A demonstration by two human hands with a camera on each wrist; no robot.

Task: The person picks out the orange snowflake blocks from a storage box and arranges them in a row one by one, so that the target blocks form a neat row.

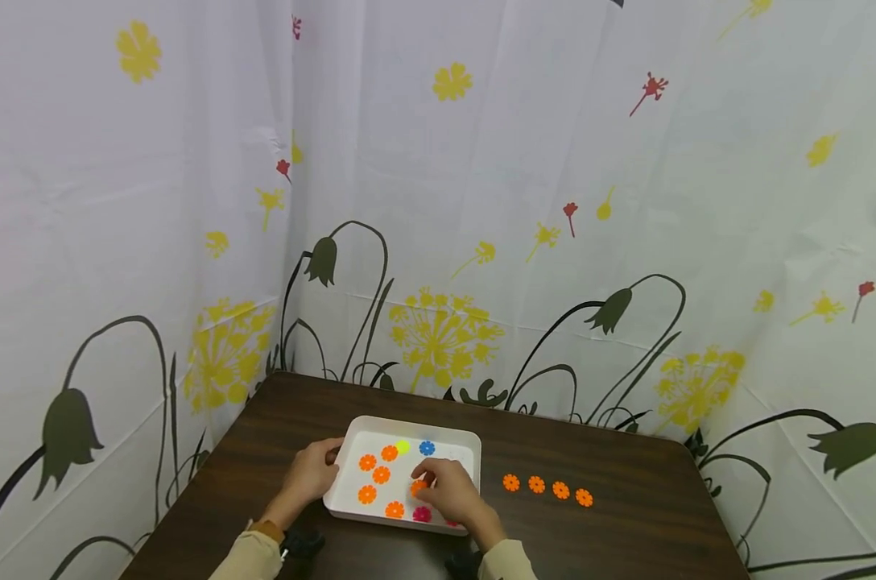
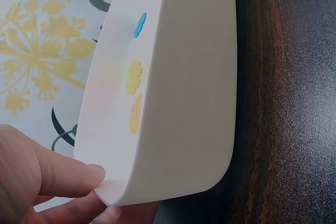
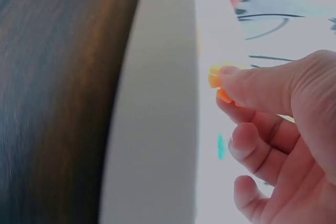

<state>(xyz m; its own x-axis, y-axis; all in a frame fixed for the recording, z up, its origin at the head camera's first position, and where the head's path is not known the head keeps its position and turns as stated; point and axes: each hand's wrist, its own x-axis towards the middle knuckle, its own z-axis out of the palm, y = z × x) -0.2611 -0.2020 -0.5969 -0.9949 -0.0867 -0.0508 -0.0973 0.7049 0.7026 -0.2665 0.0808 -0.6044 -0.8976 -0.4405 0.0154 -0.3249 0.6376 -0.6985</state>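
The tray (image 1: 346, 475) is plain white. Orange pieces (image 1: 382, 475) dot its left part, a yellow-green piece (image 1: 403, 446) and a blue piece (image 1: 427, 448) its far side, a magenta piece (image 1: 422, 514) its near side. The row of discs (image 1: 536, 484) at right is orange. Dark brown wood grain streaks the table (image 1: 655, 515); the white curtain (image 1: 554, 145) carries yellow blossoms (image 1: 139, 52), red blossoms (image 1: 651, 87) and dark olive bellflowers (image 1: 68, 431).

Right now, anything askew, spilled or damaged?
Nothing stands out. Tray on the table, left hand holding its rim; right hand pinches an orange disc; four orange discs lie in a row right of the tray. No visible damage.
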